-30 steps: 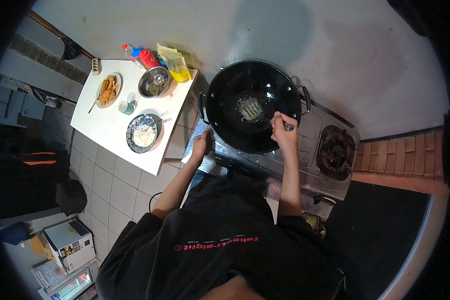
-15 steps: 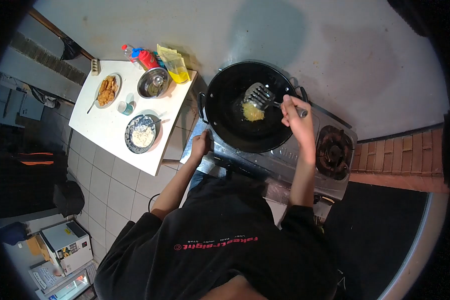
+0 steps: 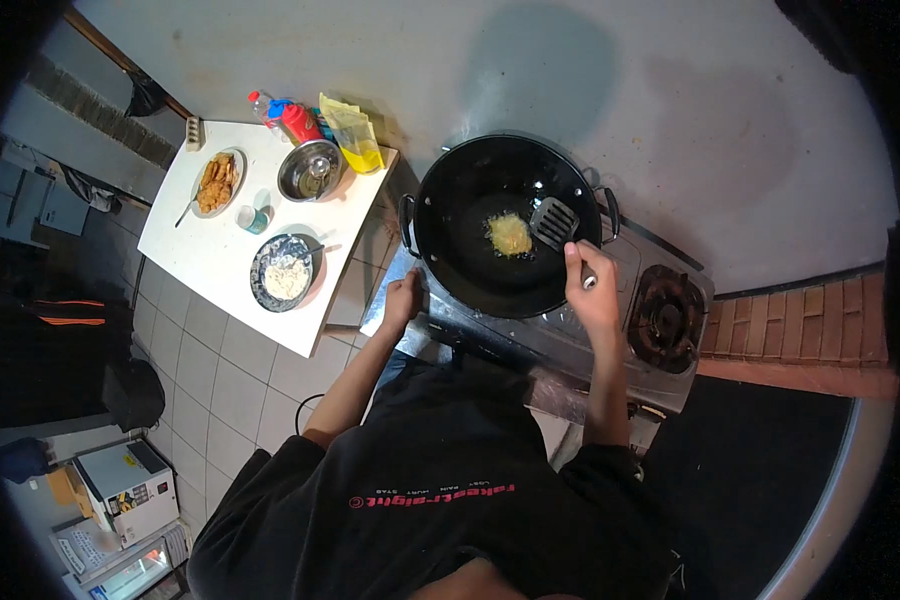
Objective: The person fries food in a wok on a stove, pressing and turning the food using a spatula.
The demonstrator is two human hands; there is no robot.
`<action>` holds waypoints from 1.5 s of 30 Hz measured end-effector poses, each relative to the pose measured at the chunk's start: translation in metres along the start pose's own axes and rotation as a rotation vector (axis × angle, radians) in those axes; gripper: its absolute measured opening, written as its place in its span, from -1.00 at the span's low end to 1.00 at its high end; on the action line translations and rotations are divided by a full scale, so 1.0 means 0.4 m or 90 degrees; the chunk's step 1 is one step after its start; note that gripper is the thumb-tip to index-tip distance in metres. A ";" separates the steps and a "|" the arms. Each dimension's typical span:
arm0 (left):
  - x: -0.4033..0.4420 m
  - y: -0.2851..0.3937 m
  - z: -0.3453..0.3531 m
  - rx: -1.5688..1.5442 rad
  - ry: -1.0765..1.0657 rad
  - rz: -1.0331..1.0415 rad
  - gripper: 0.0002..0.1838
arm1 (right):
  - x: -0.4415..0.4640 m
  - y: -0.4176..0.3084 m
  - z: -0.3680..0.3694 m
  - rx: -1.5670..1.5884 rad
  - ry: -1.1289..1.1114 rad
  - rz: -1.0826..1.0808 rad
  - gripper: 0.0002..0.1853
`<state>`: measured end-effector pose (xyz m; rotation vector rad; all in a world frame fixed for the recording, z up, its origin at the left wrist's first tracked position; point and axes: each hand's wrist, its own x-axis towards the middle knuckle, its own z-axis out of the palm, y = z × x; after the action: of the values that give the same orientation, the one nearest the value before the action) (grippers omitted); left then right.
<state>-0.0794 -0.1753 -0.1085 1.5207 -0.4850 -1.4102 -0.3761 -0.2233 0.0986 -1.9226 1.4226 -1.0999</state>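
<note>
A slotted spatula (image 3: 554, 222) is held by its handle in my right hand (image 3: 592, 282), over the right part of a black wok (image 3: 490, 285). Just left of the spatula's head, a yellow piece of food (image 3: 510, 235) lies in bubbling oil at the wok's bottom; the two look apart. My left hand (image 3: 402, 298) is closed near the stove's left front edge, below the wok's left handle. Its fingers are partly hidden, and whatever they grip cannot be made out.
The wok stands on a metal stove with a bare burner (image 3: 667, 318) at right. On the white table (image 3: 200, 280) are a plate of fried food (image 3: 217, 182), a batter bowl (image 3: 283, 273), a metal bowl (image 3: 310, 170), a cup (image 3: 252, 219), bottles and a yellow pouch (image 3: 352, 135).
The spatula covered the food, then rose above it, and now sits to its right, lower in the wok. My right hand has shifted right. My left hand stays near the stove edge.
</note>
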 end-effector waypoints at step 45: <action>-0.018 0.016 0.006 -0.013 -0.002 -0.014 -0.44 | -0.041 0.017 0.097 0.002 0.087 -0.014 -0.68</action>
<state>-0.0813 -0.1733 -0.0989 1.5120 -0.4568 -1.4310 -0.3492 -0.2128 0.0671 -1.8961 1.4737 -1.2651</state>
